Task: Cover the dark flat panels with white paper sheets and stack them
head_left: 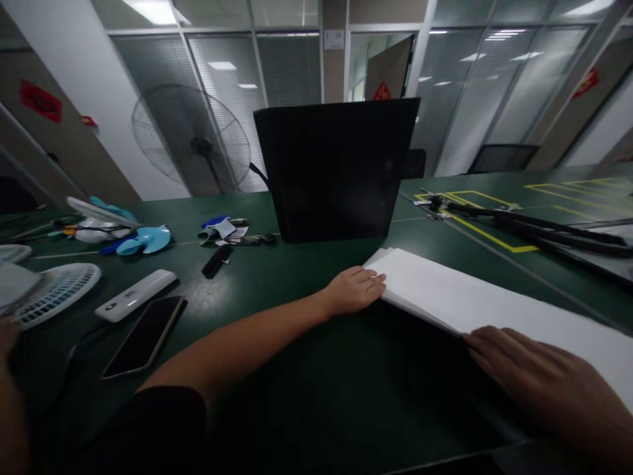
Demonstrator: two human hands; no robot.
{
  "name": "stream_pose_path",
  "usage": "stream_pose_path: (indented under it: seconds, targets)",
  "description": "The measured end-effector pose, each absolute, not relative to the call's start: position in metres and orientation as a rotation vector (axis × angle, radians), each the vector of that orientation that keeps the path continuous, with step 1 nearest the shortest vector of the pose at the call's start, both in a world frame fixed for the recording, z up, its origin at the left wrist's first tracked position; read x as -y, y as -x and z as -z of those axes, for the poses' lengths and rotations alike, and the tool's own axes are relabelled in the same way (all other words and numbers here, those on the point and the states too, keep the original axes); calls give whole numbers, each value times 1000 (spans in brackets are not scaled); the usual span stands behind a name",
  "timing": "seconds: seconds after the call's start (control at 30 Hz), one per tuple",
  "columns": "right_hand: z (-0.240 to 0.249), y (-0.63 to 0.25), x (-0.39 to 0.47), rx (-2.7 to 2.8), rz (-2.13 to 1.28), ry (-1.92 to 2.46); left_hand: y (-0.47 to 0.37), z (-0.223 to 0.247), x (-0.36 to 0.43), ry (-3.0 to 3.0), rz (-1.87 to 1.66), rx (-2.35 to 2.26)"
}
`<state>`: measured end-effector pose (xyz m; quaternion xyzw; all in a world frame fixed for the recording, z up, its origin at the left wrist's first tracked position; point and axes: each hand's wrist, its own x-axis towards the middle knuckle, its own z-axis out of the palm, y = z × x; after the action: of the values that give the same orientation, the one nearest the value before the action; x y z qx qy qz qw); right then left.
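Note:
A thick stack of white paper (459, 290) lies slantwise on the green table at the right, its layered edge facing me. My left hand (355, 290) grips the stack's left end, fingers on top and the thumb hidden. Farther along the near edge, my right hand (539, 369) is closed on the same stack, with its fingers over the rim. The stack's right end runs out of view. Just beyond my left hand stands a black upright panel or box (341, 171).
At left are a phone (144, 335), a white power-bank-like device (136, 295), a small black object (216, 260), blue fan blades (144, 240) and a white fan grille (64, 290). Another person's arm (10, 396) shows there. Black wiper-like strips (539, 224) lie at right.

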<state>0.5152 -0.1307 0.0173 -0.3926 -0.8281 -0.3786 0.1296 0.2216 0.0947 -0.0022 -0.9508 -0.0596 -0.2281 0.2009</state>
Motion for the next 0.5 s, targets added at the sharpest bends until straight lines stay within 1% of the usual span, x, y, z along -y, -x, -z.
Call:
stream_pose_path:
  seconds: [0.13,0.3,0.37,0.5]
  targets:
    - [-16,-560,127,2498,1301,1235,-278,4,-109,2682,648,84]
    - [-10,-597,122,2515,1390,1247,-320,8,-121,2633,654,-43]
    - [-4,-605,118,2532,1349,1318,-333,12,-126,2612,646,-73]
    - [8,-616,103,2580,1068,1494,-354,19,-135,2624,638,-57]
